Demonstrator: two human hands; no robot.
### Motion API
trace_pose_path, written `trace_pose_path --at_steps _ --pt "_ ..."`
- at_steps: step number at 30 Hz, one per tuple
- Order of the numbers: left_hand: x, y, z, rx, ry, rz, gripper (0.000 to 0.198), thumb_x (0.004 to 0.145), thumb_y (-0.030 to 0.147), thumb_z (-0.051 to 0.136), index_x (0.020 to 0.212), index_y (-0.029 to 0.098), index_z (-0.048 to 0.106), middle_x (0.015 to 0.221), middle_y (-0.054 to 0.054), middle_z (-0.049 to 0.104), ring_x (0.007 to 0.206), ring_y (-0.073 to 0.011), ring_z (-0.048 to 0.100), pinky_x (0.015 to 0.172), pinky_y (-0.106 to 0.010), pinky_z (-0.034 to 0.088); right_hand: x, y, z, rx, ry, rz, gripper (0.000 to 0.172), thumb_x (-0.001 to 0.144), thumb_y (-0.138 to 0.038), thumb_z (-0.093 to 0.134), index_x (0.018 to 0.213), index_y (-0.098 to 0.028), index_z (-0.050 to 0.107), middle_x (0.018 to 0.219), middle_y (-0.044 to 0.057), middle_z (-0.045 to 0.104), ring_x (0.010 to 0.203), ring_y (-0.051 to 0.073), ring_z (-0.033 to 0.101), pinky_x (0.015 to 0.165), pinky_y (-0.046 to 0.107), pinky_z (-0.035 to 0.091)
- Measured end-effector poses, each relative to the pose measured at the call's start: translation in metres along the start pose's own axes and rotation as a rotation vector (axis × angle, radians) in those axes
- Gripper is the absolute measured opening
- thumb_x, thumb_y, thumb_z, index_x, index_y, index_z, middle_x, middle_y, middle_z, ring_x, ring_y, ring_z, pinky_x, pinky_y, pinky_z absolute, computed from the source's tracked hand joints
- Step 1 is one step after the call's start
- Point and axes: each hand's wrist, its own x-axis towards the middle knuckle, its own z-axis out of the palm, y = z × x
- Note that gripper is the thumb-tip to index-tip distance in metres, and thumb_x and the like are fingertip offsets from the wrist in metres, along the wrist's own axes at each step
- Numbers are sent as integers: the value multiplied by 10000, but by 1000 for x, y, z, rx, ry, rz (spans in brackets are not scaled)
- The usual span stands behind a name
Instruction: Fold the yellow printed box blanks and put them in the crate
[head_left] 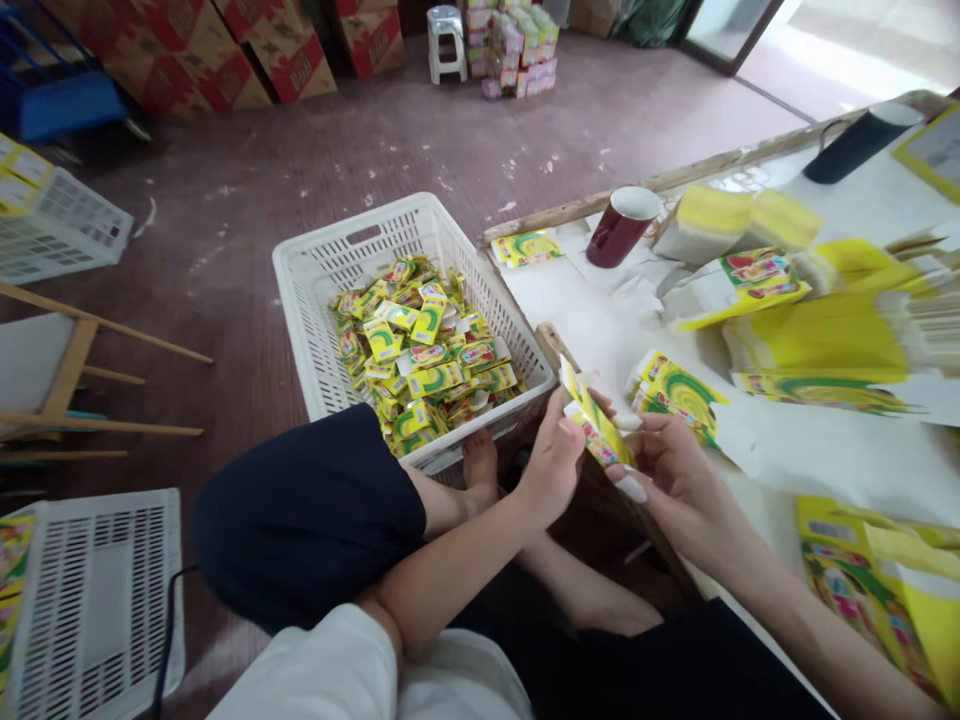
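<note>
Between my two hands is a small yellow printed box [598,425], held above the table's near edge. My left hand [553,460] is closed around its left side. At its right end, the thumb and fingers of my right hand [667,480] pinch it. One white flap stands up at the box's upper end. Just beyond my right hand, a few flat yellow cartons [679,395] lie on the white table [555,295]. To the left of the table stands a white plastic basket [296,330], partly filled with many small yellow boxes [424,345].
A maroon mug [622,228] and a dark cup [859,145] stand on the table. Stacks of yellow cartons [817,335] cover its right side. Another white crate [97,600] and a wooden-legged chair [71,365] are at left. Red-and-brown boxes [296,65] line the back.
</note>
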Motion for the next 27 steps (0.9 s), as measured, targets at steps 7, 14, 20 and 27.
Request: trace_pose_path --at_steps 7,14,20,27 --pt "2 11 5 -64 27 91 496 764 548 824 1101 206 697 1083 -54 751 1093 -238 684 993 -351 520 -3 -19 -9 103 -52 38 300 946 -506 656 1112 -279 552 870 26 710 702 168 678 582 257 575" --pt "-2 17 5 -65 57 63 325 737 421 870 928 174 777 900 -29 788 829 -192 707 855 -348 564 -4 -4 -15 -192 99 -43 243 944 -491 622 1019 -260 625 834 21 717 682 195 681 565 288 577" --pt "-2 34 5 -12 60 193 575 713 453 900 1165 210 639 1242 -92 715 1167 -233 673 1073 -390 497 -5 12 -47 -779 295 -359 212 975 -334 518 1071 -246 685 934 57 742 770 242 697 654 350 543" --pt "-1 67 -10 836 -356 296 1159 479 542 986 1441 192 443 1519 -202 483 1431 -413 467 1220 -558 355 -7 -3 -53 -1101 71 -865 342 974 -107 503 1185 -310 678 1019 51 732 972 272 647 1054 494 435"
